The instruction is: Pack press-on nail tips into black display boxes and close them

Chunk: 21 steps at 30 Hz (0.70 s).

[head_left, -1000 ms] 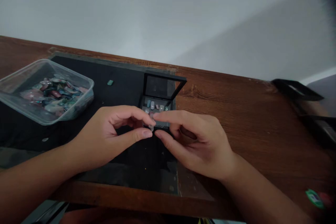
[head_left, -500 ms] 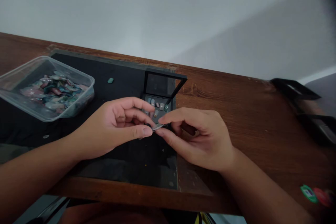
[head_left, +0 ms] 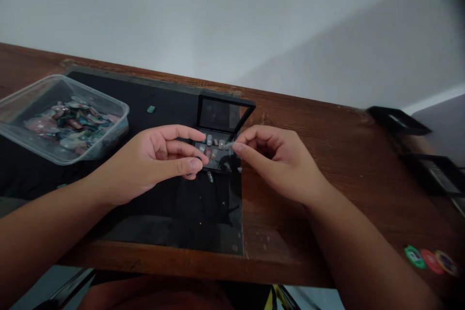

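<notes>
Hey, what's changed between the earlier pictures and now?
The right hand has moved away from the left hand, forward and to the right, carrying a small pale piece to the right side of the black case. Half a second ago that piece also met the left hand; now only the right hand holds it. The open case, plastic tub and teal piece have stayed put.

Right — green disc (head_left: 414,256) | red disc (head_left: 431,261) | black frames (head_left: 382,117) | wall (head_left: 218,19) — part-shadowed

Piece (head_left: 228,146) in right hand (head_left: 279,160) partly hidden
</notes>
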Available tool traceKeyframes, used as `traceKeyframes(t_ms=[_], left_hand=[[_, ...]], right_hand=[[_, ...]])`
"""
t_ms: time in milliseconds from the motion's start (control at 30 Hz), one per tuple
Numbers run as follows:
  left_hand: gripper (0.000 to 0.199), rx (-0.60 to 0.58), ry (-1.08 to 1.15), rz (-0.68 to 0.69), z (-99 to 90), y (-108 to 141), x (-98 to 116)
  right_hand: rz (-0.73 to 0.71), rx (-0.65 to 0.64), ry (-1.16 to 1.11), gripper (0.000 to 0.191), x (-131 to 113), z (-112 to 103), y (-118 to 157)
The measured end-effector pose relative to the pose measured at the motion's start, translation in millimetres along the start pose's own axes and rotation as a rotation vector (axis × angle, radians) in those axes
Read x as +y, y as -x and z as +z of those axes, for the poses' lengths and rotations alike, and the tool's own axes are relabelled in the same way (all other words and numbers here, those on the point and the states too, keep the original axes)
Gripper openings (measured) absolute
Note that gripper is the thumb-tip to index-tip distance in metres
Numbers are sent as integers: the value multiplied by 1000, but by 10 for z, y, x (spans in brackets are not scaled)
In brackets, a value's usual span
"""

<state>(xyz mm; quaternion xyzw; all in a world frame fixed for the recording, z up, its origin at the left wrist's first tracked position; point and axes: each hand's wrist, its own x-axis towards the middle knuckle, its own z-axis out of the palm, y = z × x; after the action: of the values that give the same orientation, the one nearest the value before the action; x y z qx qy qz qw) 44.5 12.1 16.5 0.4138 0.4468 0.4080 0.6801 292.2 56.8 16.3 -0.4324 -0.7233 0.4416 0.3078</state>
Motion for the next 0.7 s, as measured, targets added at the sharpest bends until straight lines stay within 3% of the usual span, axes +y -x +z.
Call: traceKeyframes(t_ms=[433,700], left_hand=[[27,-8,-2,12,-25,24,16],[27,38,-89,23,-36,22,39]], right_hand=[[160,-171,215,24,63,-15,-1],[84,-98,284,17,118,42,-9]])
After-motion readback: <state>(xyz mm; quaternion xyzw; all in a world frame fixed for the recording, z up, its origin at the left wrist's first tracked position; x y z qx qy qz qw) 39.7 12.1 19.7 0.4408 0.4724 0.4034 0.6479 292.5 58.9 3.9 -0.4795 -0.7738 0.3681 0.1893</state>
